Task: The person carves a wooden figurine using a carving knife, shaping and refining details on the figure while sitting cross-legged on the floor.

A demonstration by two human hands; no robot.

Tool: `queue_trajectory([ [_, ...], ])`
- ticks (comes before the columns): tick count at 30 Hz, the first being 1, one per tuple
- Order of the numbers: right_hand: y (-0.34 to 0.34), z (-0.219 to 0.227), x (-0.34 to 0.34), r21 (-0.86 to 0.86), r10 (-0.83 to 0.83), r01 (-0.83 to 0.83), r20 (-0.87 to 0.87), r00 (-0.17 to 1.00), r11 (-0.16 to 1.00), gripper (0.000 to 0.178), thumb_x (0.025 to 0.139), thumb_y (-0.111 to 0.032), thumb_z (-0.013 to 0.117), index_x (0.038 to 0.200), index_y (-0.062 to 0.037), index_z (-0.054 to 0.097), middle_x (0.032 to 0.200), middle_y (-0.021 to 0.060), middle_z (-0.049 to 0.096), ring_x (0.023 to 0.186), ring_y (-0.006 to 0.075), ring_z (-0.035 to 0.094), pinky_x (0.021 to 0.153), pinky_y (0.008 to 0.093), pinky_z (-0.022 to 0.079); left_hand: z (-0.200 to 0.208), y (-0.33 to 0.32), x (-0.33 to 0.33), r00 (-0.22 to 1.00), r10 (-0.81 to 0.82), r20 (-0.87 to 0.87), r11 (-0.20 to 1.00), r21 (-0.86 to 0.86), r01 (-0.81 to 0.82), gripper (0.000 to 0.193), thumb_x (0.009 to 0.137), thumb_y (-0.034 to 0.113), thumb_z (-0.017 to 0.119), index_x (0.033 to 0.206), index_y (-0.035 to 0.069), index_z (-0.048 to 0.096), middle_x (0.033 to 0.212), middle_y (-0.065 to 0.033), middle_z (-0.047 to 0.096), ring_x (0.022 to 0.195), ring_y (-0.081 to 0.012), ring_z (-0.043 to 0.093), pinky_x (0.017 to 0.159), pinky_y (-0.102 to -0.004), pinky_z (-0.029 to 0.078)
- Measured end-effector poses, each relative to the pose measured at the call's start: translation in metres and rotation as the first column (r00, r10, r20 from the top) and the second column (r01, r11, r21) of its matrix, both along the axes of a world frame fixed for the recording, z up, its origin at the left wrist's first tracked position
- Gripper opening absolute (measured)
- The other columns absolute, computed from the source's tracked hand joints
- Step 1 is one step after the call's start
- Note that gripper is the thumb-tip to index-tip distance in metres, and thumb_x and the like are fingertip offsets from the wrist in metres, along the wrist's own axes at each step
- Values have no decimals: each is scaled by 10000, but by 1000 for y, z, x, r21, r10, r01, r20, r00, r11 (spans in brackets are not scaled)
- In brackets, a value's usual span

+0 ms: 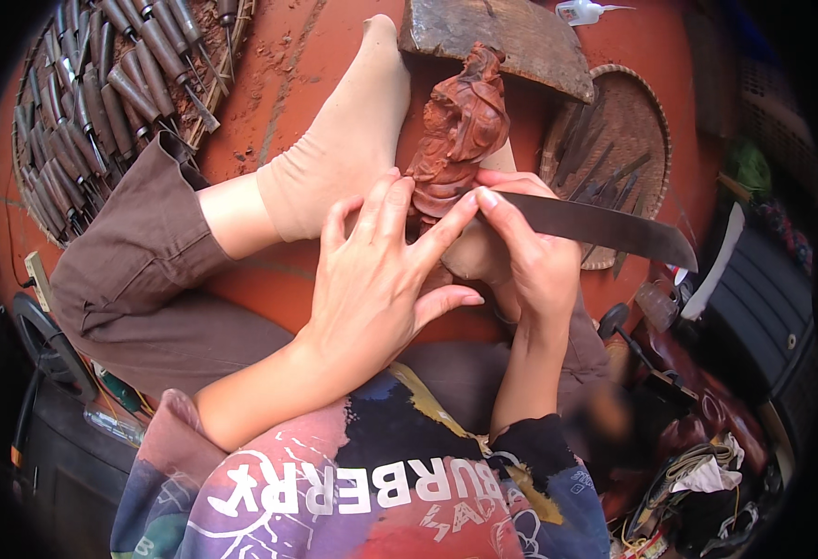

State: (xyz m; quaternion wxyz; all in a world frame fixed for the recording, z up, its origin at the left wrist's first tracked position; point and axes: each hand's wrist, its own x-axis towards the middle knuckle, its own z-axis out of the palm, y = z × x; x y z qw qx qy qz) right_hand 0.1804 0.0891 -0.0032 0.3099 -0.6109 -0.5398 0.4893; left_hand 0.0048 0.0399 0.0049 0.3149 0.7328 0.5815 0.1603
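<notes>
A reddish-brown carved wooden figure (pixel 465 121) lies with its top end near a worn wooden board (pixel 493 42), between my feet. My left hand (pixel 371 247) holds its lower end, the middle and ring fingers at one side and the index finger across the other; the thumb sticks out free. My right hand (pixel 539 247) is closed on a long, dark, knife-like flat blade (pixel 614 226), which points right with a rounded tip. The right thumb meets my left index fingertip beside the figure's base. How the blade's held end meets the wood is hidden by my fingers.
A round basket at far left holds many wood-handled carving tools (pixel 134 88). At right, a shallow woven tray (pixel 655 112) carries thin dark files or blades. A small white bottle (pixel 581 11) lies at the top. Cables (pixel 697 475) and a black case (pixel 753 307) crowd the lower right.
</notes>
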Motion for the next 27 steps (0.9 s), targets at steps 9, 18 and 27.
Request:
queue_trajectory([
  [9, 4, 6, 4, -86, 16, -21, -59, 998, 996, 120, 914, -55, 716, 948, 59, 730, 1000, 87, 727, 945, 152, 664, 842, 278, 516, 0, -4, 3, 1000, 23, 3, 999, 26, -23, 793, 826, 582, 683, 1531, 290, 469, 1244, -167, 491, 1185, -312, 495, 952, -486, 355],
  [18, 11, 6, 21, -281, -102, -5, -364, 926, 960, 139, 929, -47, 717, 1051, 15, 696, 1012, 97, 721, 922, 146, 690, 867, 278, 557, 17, -2, 7, 998, -14, -69, 999, -47, 11, 801, 831, 533, 706, 1538, 248, 461, 1394, -201, 483, 1311, -371, 459, 1054, -495, 350],
  [27, 28, -34, 45, -144, -37, -53, -557, 830, 988, 166, 799, 67, 779, 933, 5, 703, 1012, 111, 727, 1267, 313, 609, 1073, 378, 475, 34, -17, 52, 936, -233, 264, 972, 32, 233, 828, 803, 322, 795, 1534, 132, 454, 1648, -197, 271, 1488, -520, 234, 1170, -551, 307],
])
